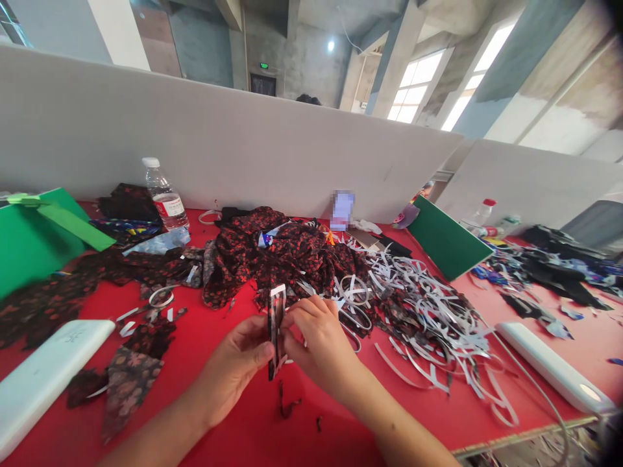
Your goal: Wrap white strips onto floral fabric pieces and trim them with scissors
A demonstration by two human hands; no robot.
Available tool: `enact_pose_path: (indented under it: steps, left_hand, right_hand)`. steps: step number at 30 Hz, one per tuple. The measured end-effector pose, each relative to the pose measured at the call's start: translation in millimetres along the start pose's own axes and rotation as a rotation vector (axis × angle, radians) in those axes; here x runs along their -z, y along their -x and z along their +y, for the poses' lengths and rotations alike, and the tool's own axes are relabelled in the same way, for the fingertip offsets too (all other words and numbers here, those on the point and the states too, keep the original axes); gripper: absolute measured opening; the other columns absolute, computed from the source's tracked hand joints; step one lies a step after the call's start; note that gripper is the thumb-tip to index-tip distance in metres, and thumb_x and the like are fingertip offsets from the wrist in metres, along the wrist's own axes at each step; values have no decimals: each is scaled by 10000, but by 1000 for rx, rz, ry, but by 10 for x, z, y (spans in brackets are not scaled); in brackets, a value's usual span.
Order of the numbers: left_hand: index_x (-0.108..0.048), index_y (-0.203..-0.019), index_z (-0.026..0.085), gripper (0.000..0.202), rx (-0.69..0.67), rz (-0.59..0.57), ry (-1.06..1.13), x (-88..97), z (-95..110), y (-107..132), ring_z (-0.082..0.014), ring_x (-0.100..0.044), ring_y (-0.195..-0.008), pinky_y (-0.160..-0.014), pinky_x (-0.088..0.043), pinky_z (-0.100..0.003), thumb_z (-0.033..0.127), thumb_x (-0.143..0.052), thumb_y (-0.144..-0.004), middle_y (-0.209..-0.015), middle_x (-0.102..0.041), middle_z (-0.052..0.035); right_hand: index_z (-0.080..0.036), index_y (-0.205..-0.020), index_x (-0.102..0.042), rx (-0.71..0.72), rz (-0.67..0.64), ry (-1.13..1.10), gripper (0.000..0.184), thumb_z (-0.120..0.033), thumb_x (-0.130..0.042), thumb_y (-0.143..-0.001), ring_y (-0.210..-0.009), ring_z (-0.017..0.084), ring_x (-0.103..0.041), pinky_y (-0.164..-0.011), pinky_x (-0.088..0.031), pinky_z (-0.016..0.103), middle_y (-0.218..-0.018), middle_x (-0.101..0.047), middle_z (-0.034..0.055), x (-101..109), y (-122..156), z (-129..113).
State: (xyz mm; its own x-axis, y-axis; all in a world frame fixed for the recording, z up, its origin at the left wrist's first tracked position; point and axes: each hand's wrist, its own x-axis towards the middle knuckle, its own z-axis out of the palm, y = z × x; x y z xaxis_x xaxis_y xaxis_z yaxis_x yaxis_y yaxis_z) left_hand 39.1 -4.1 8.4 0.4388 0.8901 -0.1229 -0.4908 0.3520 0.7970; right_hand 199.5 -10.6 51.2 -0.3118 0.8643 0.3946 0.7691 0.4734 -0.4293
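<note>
No text legible; bottle label (170, 205), green sign (263, 65) too small.

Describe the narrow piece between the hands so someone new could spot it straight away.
Start at the red table and its dark floral fabric heap. Just in front of that heap, the left hand and right hand hold a narrow piece between them. Its dark edge and white upper end set it apart from the loose white strips lying to the right.

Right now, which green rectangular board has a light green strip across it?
The leftmost green board, crossed by the strip; the rightmost green board has none.
</note>
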Motion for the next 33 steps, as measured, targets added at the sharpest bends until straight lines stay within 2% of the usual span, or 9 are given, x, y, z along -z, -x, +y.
enact_pose_path:
  steps: [3,10,17,23,33]
  left_hand:
    - [-680,-939,209,275,15,-2,57,4,0,-2,-171,-623,-849,-792,-511,-320,222,-765,-677,-912,-695,-30]
    - [-685,-894,204,237,-41,28,20,19,-29,-3,-155,-635,-764,-717,-511,-274,179,-764,-672,-847,-710,-20]
    - [-688,-896,200,260,-52,44,0,5,-44,-25,-165,-640,-762,-733,-498,-287,190,-780,-654,-841,-721,-30]
    - [-694,-894,199,256,-54,32,10,-8,-35,-19,-160,-638,-709,-673,-509,-287,196,-780,-653,-863,-720,-36]
    - [-692,-902,207,243,-32,33,18,-17,-16,-5,-168,-639,-808,-747,-510,-294,190,-766,-671,-884,-716,-28]
  right_hand:
    - [-190,-739,-617,-4,13,-30,119,-81,-589,-778,-817,161,-526,-769,-318,304,-790,-642,-4,25,-3,0]
    - [-222,-748,-658,-6,93,-30,88,-134,-650,-748,-816,163,-528,-780,-319,319,-809,-655,-9,-33,18,30]
    - [-213,-732,-664,-6,102,-2,86,-146,-641,-779,-808,159,-534,-763,-305,321,-789,-654,-9,-43,16,12]
    - [-209,-734,-654,-3,79,31,92,-145,-629,-794,-801,164,-526,-749,-303,317,-781,-647,-1,-29,10,-6]
    - [-213,-729,-637,-7,91,6,124,-98,-610,-768,-803,160,-523,-743,-310,307,-779,-642,-8,-46,8,14]
